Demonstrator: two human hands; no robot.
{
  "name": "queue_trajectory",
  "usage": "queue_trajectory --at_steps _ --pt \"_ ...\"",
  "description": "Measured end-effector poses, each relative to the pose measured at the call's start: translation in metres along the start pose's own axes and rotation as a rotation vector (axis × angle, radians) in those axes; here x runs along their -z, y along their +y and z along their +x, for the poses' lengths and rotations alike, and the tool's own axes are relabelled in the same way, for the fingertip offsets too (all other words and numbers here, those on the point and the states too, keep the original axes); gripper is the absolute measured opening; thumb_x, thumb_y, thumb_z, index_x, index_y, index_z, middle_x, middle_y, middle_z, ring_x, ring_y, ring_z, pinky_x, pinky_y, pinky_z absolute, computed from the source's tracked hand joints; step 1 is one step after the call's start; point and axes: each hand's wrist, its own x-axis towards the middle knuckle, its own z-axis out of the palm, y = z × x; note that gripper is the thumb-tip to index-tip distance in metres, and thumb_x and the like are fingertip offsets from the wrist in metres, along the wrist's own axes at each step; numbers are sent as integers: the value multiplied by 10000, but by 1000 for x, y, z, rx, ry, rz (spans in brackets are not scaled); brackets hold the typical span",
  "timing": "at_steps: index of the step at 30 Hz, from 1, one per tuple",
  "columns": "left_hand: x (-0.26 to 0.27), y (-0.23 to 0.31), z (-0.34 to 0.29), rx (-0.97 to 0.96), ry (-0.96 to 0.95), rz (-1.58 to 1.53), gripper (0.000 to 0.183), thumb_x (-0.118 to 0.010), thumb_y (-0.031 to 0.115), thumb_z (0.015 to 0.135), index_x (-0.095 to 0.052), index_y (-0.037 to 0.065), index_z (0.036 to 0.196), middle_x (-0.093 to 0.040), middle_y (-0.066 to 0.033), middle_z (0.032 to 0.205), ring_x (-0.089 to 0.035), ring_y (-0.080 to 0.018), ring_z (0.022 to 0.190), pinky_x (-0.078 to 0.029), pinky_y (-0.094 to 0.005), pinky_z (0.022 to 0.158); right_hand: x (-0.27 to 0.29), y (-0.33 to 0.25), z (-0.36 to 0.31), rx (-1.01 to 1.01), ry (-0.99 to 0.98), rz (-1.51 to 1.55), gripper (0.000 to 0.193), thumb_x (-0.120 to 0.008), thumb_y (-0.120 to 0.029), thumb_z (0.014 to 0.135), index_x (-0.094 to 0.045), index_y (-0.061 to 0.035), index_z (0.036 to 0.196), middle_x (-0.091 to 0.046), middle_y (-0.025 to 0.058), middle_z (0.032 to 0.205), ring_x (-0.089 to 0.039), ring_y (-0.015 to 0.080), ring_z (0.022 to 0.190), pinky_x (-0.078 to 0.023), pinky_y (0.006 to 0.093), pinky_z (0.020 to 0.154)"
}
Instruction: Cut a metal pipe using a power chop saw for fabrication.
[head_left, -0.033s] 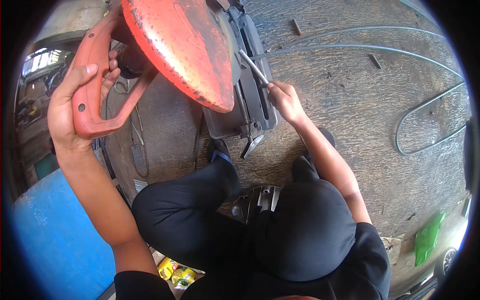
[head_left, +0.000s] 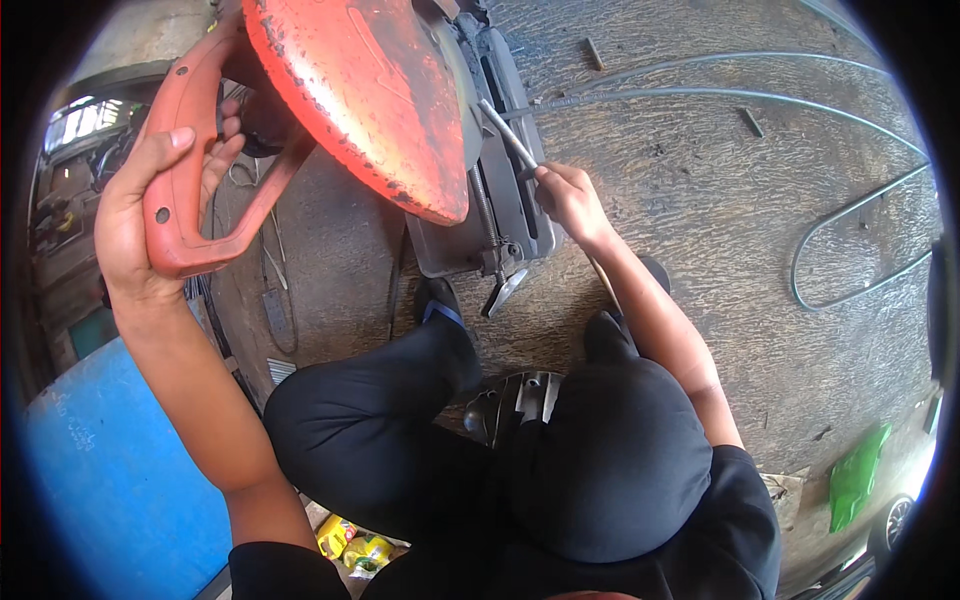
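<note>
A cut-off saw with a scuffed orange-red blade guard (head_left: 360, 110) stands at the top middle. Around its red loop handle (head_left: 185, 225) my left hand (head_left: 130, 225) is wrapped, thumb on the outer side and fingers inside the loop. My right hand (head_left: 572, 205) pinches a thin grey metal rod (head_left: 508, 133), whose far end reaches to the lower right side of the guard. Below lies the saw's grey base (head_left: 440, 245) with a threaded vise screw (head_left: 483, 205) and its crank handle (head_left: 505, 293). The guard hides the cutting disc's contact with the rod.
Long bent rods (head_left: 720, 93) cross the worn floor on the right. Short offcuts (head_left: 752, 122) lie near them. A blue panel (head_left: 120, 470) stands at lower left, yellow packets (head_left: 350, 545) beside my leg, and a green bag (head_left: 858, 478) at far right. Cables (head_left: 275, 310) trail left.
The fingers of my left hand have shifted slightly inside the handle loop. A thin length of rod now shows beside my right forearm, near my shoe.
</note>
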Motion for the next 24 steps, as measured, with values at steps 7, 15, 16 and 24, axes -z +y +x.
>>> queue_trajectory --at_steps 7,15,16,24 --pt "-9 -9 4 32 13 -69 530 -557 84 834 -390 -127 1290 -546 -246 1173 -560 -293 1084 -437 -393 995 -7 2 -8 -146 -102 126 304 -450 -233 963 -608 17 894 -478 20 569 -449 112 477 -360 291 463" --pt "-2 2 -5 -36 12 -2 542 -557 94 831 -385 -123 1297 -543 -241 1184 -559 -288 1089 -435 -390 1000 -28 -22 -8 183 119 -417 197 -544 -165 915 -544 21 848 -529 241 634 -529 438 595 -417 411 523" --pt "-3 -4 0 -31 -2 -13 542 -557 94 831 -385 -123 1297 -543 -241 1184 -559 -288 1089 -435 -390 1000 -25 -19 -8 206 146 -432 183 -551 -152 907 -543 22 851 -538 241 635 -546 437 616 -426 427 534" --pt "-14 2 -5 -28 43 -36 547 -567 93 832 -385 -111 1305 -555 -233 1170 -573 -274 1060 -444 -381 985 -21 -9 -1 420 202 -510 196 -554 -169 904 -592 20 942 -596 251 714 -607 424 667 -481 466 591"
